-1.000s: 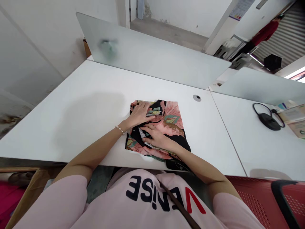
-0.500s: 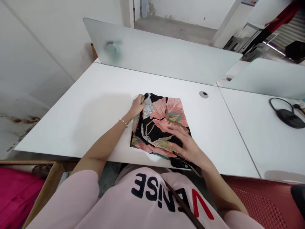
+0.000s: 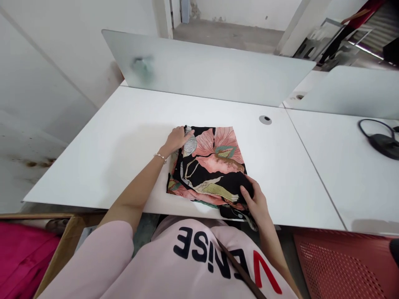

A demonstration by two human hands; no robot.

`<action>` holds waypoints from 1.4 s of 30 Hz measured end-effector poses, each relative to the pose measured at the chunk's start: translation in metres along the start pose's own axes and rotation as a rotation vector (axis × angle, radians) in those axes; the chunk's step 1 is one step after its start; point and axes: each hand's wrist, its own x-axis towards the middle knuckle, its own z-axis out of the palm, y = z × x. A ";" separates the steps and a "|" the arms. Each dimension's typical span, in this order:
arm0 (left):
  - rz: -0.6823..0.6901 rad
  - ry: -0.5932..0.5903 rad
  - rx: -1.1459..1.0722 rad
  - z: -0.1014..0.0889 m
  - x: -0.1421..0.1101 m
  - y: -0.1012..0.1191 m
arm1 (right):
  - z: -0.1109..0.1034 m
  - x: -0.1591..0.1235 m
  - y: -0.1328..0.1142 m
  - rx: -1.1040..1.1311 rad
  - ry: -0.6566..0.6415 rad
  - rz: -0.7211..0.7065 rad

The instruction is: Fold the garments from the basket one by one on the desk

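White desk [image 3: 102,166] spreads across the view. Left hand [image 3: 176,140], a beaded bracelet [image 3: 159,157] at its wrist, curls its fingers over the top corner of a folded floral cloth [image 3: 208,166]; right hand [image 3: 254,200] grips that cloth's near right corner. The cloth lies by the desk's near edge. Beyond it sits a round desk grommet [image 3: 265,120], then a frosted divider [image 3: 202,66]; farther right of it lies a black corded object [image 3: 383,145].

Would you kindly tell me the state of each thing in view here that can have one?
Floral fabric garment: folded flat on the white desk
Left hand: fingers on the garment's far edge
Right hand: curled, gripping the garment's near corner
Beaded bracelet: worn at the left wrist
Frosted divider panel: upright behind the desk
Black looped cable: lying on the desk
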 end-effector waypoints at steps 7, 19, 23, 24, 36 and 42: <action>0.015 -0.045 -0.429 0.021 -0.009 0.026 | 0.023 0.015 -0.026 0.436 0.030 0.179; -0.475 -0.264 -1.307 0.008 -0.068 0.035 | 0.031 0.005 -0.052 0.770 -0.197 0.484; -0.354 -0.307 -1.285 0.002 -0.094 0.032 | 0.036 0.004 -0.057 0.766 -0.216 0.503; -0.274 -0.292 -1.209 0.001 -0.101 0.031 | 0.037 0.004 -0.059 0.777 -0.230 0.506; -0.163 0.195 -0.975 -0.060 -0.169 -0.008 | 0.062 0.010 -0.107 0.690 -0.546 0.394; -0.341 0.628 -0.802 -0.170 -0.242 -0.028 | 0.121 0.020 -0.172 0.665 -0.983 0.064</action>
